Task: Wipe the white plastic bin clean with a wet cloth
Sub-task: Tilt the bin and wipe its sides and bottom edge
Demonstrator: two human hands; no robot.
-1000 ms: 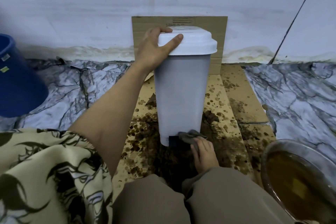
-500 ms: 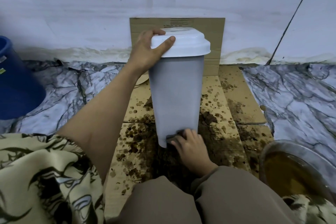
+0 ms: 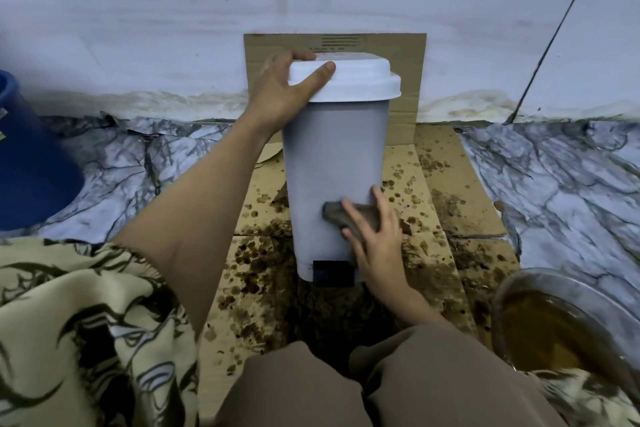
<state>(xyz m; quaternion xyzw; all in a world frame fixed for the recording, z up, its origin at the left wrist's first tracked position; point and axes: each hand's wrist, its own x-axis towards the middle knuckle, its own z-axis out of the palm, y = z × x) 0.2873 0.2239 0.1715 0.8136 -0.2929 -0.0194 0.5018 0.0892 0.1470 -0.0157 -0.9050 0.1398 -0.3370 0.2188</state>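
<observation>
wiping of the bin wall is in hand. the white plastic bin [image 3: 334, 177] stands upright on spattered cardboard [image 3: 446, 191] against the wall. the left hand [image 3: 280, 94] clasps the lid edge, thumb across the front. the right hand [image 3: 375, 236] presses the wet cloth [image 3: 341, 215] flat on the lower front, fingers extended; the bin's far side is hidden, apparently unwiped. next move calls for steady strokes upward.

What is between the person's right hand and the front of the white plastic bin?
A dark grey wet cloth: in the head view, the right hand presses it flat against the white plastic bin, low on its front wall.
</observation>
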